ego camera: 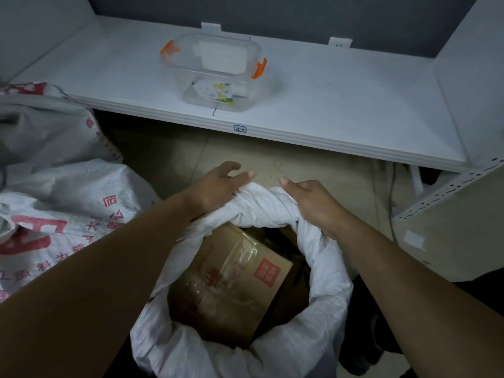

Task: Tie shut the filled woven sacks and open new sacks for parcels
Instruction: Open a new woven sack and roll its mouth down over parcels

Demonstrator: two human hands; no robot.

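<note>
White sack (327,296) on the floor, just below the shelf (341,105) edge, mouth wide open, rim rolled thick and twisted, taped box (237,279) inside. Left hand (215,186) presses the roll, fingers fairly straight; right hand (311,203) curls round it.

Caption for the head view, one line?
Left hand and right hand on the rolled rim of an open white woven sack holding a brown cardboard box.
</note>
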